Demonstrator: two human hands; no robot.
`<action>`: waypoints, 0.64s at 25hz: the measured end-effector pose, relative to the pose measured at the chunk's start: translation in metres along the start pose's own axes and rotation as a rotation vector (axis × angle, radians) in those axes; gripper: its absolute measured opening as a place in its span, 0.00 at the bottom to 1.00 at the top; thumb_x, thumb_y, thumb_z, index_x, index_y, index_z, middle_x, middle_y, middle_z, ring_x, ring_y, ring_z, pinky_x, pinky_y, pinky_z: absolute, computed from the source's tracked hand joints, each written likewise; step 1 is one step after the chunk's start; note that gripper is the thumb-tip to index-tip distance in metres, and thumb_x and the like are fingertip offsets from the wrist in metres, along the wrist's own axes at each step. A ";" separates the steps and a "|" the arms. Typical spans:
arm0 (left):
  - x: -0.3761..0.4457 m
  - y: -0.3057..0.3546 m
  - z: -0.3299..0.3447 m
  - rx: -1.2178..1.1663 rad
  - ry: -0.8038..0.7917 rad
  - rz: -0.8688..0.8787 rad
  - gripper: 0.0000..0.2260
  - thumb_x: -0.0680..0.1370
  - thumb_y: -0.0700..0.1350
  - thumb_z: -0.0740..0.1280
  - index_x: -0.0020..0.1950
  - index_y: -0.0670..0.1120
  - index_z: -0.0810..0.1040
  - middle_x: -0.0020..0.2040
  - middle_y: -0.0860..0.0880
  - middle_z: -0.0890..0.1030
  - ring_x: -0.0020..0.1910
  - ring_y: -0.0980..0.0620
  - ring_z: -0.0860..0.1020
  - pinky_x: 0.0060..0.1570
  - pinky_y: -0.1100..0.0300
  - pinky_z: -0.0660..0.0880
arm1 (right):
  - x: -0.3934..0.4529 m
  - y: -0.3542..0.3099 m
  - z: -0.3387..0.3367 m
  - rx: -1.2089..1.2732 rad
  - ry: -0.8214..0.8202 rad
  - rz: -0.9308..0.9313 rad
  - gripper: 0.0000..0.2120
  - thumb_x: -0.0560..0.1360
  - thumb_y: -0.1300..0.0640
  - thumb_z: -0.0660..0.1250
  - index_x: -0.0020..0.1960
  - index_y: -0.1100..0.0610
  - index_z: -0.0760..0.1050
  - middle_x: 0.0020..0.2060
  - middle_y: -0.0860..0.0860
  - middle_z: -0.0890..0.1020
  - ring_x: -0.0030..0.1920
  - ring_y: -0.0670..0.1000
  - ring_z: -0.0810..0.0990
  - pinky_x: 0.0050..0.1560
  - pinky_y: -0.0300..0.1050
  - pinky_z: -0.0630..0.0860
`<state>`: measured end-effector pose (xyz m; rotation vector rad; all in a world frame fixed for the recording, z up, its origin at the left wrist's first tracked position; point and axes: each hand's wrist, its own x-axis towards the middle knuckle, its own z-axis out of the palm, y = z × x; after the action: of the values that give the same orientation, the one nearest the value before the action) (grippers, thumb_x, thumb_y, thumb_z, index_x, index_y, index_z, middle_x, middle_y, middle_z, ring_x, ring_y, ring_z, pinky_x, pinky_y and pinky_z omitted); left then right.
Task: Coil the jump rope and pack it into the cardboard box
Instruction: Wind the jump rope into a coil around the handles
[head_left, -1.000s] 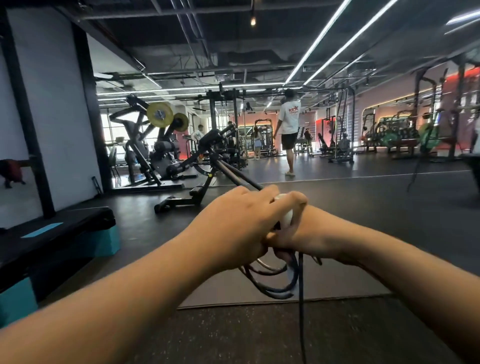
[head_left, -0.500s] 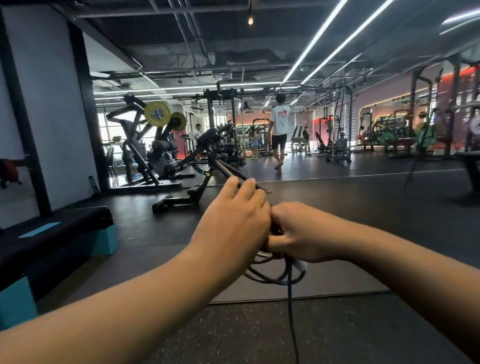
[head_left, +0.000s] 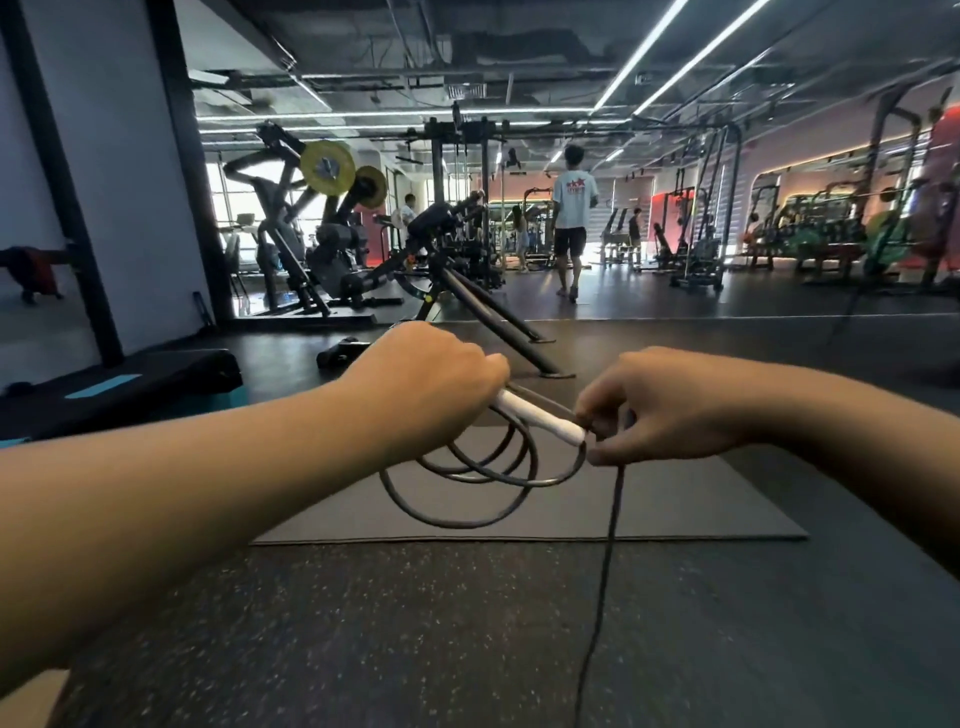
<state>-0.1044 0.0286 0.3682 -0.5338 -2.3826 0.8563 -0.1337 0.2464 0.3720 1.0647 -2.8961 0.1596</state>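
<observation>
My left hand (head_left: 431, 384) is closed around the white handle (head_left: 540, 417) of a dark jump rope. Several loops of the rope (head_left: 467, 483) hang below it, in the air over a grey floor mat (head_left: 675, 499). My right hand (head_left: 670, 410) pinches the rope just past the handle's tip. From that pinch the loose rest of the rope drops straight down and out of view at the bottom edge. A tan corner at the bottom left, possibly the cardboard box (head_left: 26, 701), is mostly cut off.
A black and teal step platform (head_left: 130, 384) lies to the left. A black exercise machine (head_left: 467, 296) stands beyond the mat. A person in a white shirt (head_left: 571, 228) walks away further back. Dark speckled rubber floor lies in front of me.
My hands have come apart. The white handle, hidden before, now shows between them. The loops have spread wider under my left hand. The person in the background has walked further away.
</observation>
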 end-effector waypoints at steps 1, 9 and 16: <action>-0.004 -0.003 0.002 0.011 -0.008 -0.005 0.05 0.81 0.41 0.58 0.52 0.50 0.71 0.34 0.53 0.68 0.33 0.49 0.73 0.28 0.57 0.66 | -0.001 0.001 -0.001 0.002 -0.048 0.043 0.07 0.74 0.51 0.72 0.51 0.44 0.84 0.41 0.45 0.85 0.42 0.47 0.82 0.48 0.52 0.80; -0.013 0.009 0.004 0.056 0.028 -0.112 0.06 0.81 0.41 0.56 0.47 0.50 0.65 0.41 0.50 0.76 0.34 0.46 0.68 0.28 0.56 0.51 | 0.021 -0.016 -0.003 -0.250 0.004 0.259 0.02 0.70 0.57 0.76 0.42 0.52 0.86 0.35 0.48 0.83 0.44 0.53 0.84 0.48 0.50 0.83; -0.007 0.024 0.009 -0.007 -0.063 -0.265 0.06 0.81 0.38 0.57 0.47 0.48 0.64 0.42 0.50 0.77 0.38 0.46 0.72 0.36 0.55 0.60 | 0.034 -0.028 0.033 -0.660 -0.010 0.234 0.10 0.82 0.58 0.60 0.60 0.53 0.76 0.56 0.54 0.82 0.55 0.56 0.79 0.59 0.49 0.67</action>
<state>-0.0999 0.0379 0.3441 -0.1883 -2.4430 0.7550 -0.1420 0.1999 0.3448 0.6060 -2.7287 -0.7380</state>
